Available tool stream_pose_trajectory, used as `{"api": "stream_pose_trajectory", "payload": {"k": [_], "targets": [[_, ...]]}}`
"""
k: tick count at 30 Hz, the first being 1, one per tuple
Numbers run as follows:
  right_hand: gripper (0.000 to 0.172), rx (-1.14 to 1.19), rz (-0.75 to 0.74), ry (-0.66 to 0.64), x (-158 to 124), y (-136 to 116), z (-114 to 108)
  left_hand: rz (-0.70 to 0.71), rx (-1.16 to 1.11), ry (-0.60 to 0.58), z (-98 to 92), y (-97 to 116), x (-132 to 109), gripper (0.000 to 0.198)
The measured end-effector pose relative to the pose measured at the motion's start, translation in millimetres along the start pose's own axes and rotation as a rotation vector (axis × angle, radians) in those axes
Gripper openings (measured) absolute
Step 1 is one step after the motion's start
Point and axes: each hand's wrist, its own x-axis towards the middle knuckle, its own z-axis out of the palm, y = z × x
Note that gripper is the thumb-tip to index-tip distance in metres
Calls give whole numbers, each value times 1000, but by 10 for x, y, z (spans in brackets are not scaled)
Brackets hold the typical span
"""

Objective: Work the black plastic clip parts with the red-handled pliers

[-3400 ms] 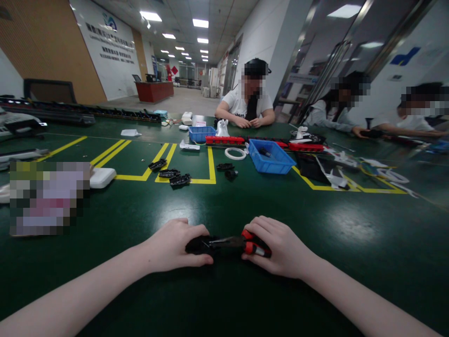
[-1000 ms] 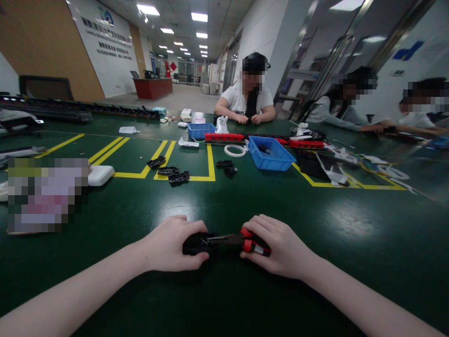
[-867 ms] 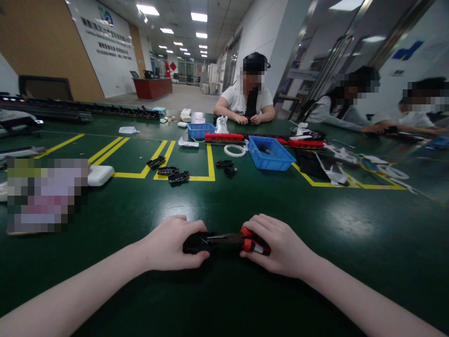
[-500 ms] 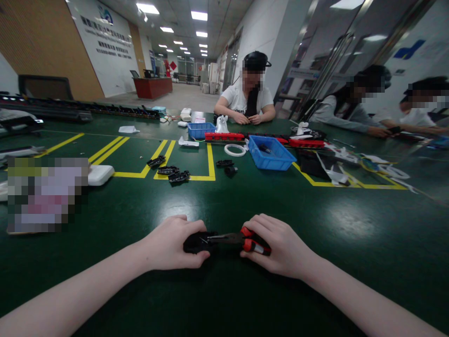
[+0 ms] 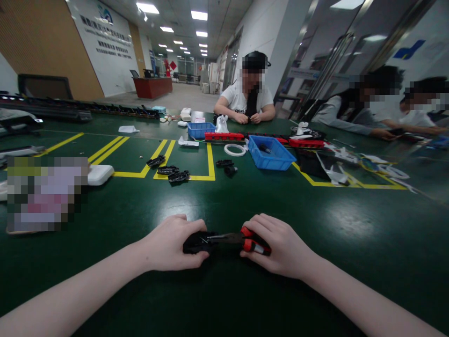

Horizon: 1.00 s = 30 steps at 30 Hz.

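Observation:
My left hand is closed around a black part just above or on the green tabletop, thumb and fingers on either side of it. What kind of part it is, I cannot make out. From the right, my right hand grips red-and-black handled long-nose pliers. Their narrow jaws point left and reach the black part, where a thin bright bit shows at the tips. Whether the jaws pinch it is too small to tell.
Several black parts lie ahead by yellow tape. Beyond them are a blue bin, a white ring of tape and a red rail. A white case lies left. A person sits opposite; others sit at right.
My hands, the black part and the pliers hold practically the same place. At the far right, a seated co-worker's head has shifted a little to the right.

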Motion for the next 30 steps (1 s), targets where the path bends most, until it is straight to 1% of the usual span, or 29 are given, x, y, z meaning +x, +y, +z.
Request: {"api": "stream_pose_trajectory", "payload": {"k": [8, 14, 20, 25, 30], "targets": [[36, -52, -14, 27, 1, -38, -20, 5, 16, 25, 0, 12, 4, 21], [36, -95, -19, 36, -7, -50, -36, -5, 12, 15, -7, 17, 5, 21], [37, -131, -40, 53, -18, -48, -34, 28, -13, 13, -5, 3, 0, 18], [38, -130, -41, 53, -20, -50, -39, 31, -2, 15, -8, 7, 4, 18], [37, -62, -1, 25, -8, -58, -32, 42, 9, 2, -32, 16, 5, 18]]}}
